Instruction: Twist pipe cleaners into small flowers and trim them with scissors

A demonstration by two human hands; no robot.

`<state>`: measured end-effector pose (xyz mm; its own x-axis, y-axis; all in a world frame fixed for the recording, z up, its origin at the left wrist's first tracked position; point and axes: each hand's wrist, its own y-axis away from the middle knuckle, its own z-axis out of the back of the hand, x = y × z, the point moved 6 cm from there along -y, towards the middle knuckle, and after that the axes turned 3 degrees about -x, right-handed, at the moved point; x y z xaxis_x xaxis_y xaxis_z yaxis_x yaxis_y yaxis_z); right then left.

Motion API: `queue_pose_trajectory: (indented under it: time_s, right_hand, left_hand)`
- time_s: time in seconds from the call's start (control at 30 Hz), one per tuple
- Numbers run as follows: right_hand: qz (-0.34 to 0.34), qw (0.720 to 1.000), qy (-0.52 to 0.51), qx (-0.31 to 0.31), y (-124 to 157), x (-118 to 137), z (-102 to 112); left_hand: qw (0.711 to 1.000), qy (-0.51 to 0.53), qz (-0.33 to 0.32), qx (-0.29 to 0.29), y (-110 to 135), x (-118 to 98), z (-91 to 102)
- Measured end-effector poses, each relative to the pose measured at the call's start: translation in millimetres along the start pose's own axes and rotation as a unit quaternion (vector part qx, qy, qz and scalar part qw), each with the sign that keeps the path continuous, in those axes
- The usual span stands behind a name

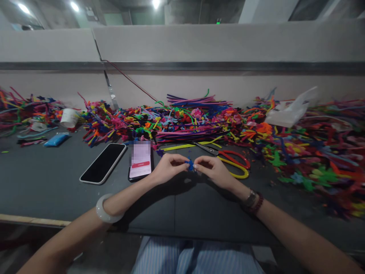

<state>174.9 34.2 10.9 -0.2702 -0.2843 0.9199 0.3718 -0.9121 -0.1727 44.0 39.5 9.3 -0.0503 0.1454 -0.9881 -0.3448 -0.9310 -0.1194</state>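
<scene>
Pinching a small blue fuzzy piece (pixel 191 164) with both hands, fingertips only. I have the left hand (pixel 170 166) gripping its left side and the right hand (pixel 213 169) gripping its right, thumb and forefinger brought together each time; exact finger contact too small to read. Piece sits right at the tips, between the hands, not deep in either palm, and seems lifted off the dark table (pixel 159 209). Held from two sides probably because it's tiny: each hand can steady one half. Scissors (pixel 218 152) lie just beyond the right hand, handles toward the right, likely for a quick reach. Dark phone (pixel 104 163) and lit phone (pixel 141 160) sit left of the piece, I'd judge to spare elbow room. Fuzzy stems (pixel 196 135) heap along the back, presumably within reach without crowding me.
</scene>
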Motion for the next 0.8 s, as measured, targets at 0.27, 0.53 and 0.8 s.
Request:
queue_pose_trajectory:
  time_s: [0.27, 0.53, 0.8]
  right_hand:
    - [0.051, 0.98, 0.188, -0.028, -6.6, 5.8, 31.1]
    - [-0.064, 0.868, 0.492, -0.029, -3.6, -48.9, 100.2]
    - [-0.154, 0.866, 0.475, -0.023, 5.7, -56.7, 111.3]
  left_hand:
    - [0.999, 0.023, 0.008, -0.021, -3.2, -0.5, 3.0]
    - [0.995, 0.043, 0.02, -0.083, -10.7, 11.6, 14.1]
    - [0.995, 0.022, 0.013, -0.094, -13.9, 14.5, 20.1]
